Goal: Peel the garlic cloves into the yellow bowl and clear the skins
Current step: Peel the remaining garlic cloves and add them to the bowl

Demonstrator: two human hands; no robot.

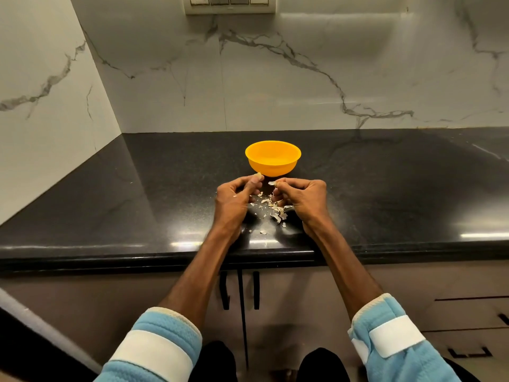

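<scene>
Yellow bowl (pixel 271 168) stood upright on the black counter (pixel 137 205), just beyond both hands and well clear of the marble wall (pixel 275 86) behind.

Left hand (pixel 237 197): fingers curled, thumb and fingertips pinching a garlic clove (pixel 259 176) close to the bowl's near wall.

Right hand (pixel 300 198): fingers curled, pinching a pale piece (pixel 272 183) at the fingertips. Could not tell whether it was clove or skin.

The two hands were apart, with a small gap between the fingertips.

Skins (pixel 271 208) lay scattered on the counter between and just below the hands, with a few flakes nearer the front edge.

Both forearms reached over the counter edge. Light blue sleeves (pixel 165 346) with white bands showed at the bottom. Cabinet doors (pixel 192 293) with dark handles were below the counter.
</scene>
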